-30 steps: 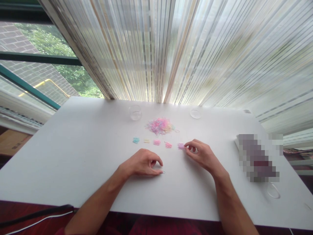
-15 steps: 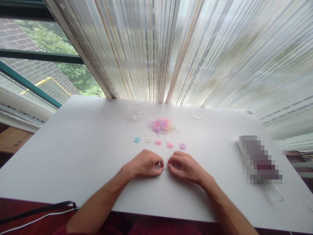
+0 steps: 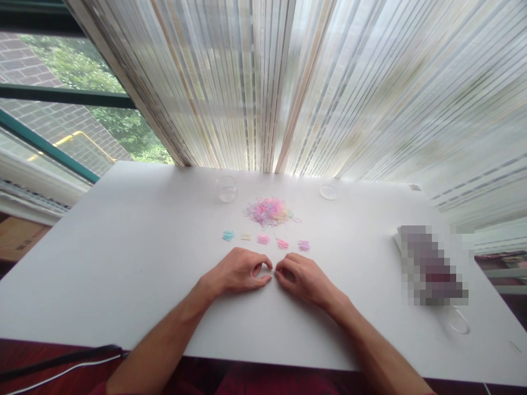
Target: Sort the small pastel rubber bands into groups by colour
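Note:
My left hand (image 3: 242, 271) rests on the white table with thumb and forefinger apart, nothing visibly held. Close beside it, my right hand (image 3: 302, 277) has its thumb and forefinger pinched together on a tiny pale rubber band (image 3: 273, 271), mostly hidden by the fingertips. Just beyond the hands lies a row of small bundles of rubber bands: blue (image 3: 228, 235), cream (image 3: 246, 236), pink (image 3: 263, 239), coral pink (image 3: 282, 243) and lilac (image 3: 303, 245). Behind the row is a loose heap of mixed pastel rubber bands (image 3: 269, 211).
A clear round container (image 3: 227, 190) stands at the back, left of the heap, and a clear round lid (image 3: 329, 192) lies to its right. A blurred-out object (image 3: 432, 266) with a white loop (image 3: 459, 321) is at the right. Striped curtains (image 3: 267, 82) hang along the back edge.
My left thumb and forefinger have parted, and the thin greenish band no longer stretches between the hands. Both hands have shifted slightly away from me; the whole view has moved a little.

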A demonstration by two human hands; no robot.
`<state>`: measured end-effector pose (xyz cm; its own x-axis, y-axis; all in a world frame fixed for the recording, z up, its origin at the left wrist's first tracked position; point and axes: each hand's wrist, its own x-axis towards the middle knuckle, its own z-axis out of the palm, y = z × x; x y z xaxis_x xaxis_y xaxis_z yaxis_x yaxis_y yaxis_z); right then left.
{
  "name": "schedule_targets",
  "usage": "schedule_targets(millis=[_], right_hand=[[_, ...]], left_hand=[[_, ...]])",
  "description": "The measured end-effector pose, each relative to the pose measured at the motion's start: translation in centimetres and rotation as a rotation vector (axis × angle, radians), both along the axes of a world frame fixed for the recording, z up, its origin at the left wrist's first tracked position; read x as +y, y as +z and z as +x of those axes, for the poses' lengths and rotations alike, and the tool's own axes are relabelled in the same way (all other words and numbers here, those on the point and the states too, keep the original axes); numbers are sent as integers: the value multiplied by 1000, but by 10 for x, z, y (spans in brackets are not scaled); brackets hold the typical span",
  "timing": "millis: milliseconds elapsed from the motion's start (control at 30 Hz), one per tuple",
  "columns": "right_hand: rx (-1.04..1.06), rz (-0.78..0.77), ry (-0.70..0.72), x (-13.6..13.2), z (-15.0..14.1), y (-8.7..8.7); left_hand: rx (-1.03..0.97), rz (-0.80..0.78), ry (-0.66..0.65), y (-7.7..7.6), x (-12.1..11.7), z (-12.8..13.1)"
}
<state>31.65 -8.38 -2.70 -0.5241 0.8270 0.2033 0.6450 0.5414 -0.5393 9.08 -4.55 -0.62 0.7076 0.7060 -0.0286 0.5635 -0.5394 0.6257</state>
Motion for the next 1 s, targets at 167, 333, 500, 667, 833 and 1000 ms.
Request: schedule_targets(millis=[167,333,500,667,833,1000], right_hand=[[44,10,-21,0,-2,-4],[61,-23,-9,0,0,1],[46,-59,-25,1,4,7],[66,-62,-24,1,2,6],[105,-70,-26,1,3,7],[129,-77,-37,1,3,5]], left_hand=[[12,45,8,-2,0,2],[26,64,19,-4,0,3],[3,94,26,-7,1,2],[-17,65,23,-6,1,1],[-100,58,28,-5,-1,1],[-153,92,22,-8,0,1]])
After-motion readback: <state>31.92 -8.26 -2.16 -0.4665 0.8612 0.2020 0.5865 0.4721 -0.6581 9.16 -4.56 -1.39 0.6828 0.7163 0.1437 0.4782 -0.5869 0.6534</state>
